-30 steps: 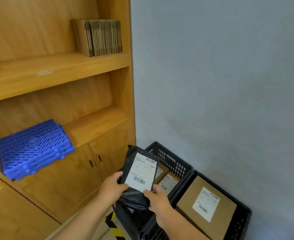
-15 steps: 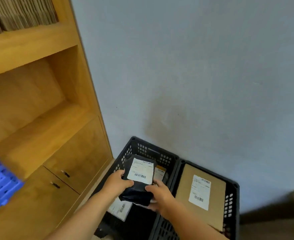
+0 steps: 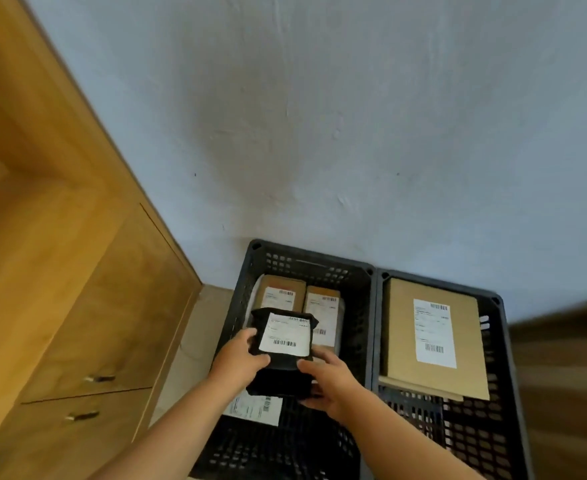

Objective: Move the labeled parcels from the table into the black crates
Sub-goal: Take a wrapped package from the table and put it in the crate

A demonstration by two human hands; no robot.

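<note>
A black plastic parcel (image 3: 278,379) with a white barcode label hangs over the left black crate (image 3: 306,265). My left hand (image 3: 240,358) grips its left edge and my right hand (image 3: 330,379) grips its right and lower edge. Inside that crate lie two small brown boxes (image 3: 323,303) with labels at the back and another labeled parcel (image 3: 254,408) under my hands. The right black crate (image 3: 493,427) holds a large brown box (image 3: 399,334) with a white label.
Both crates stand on the floor against a grey wall (image 3: 319,116). A wooden cabinet (image 3: 88,323) with doors and metal handles stands close on the left. A strip of beige floor (image 3: 195,337) separates cabinet and crate.
The view has swung right and down, away from the shelves. Both hands have lowered the black parcel from above the crate's near edge to over its inside.
</note>
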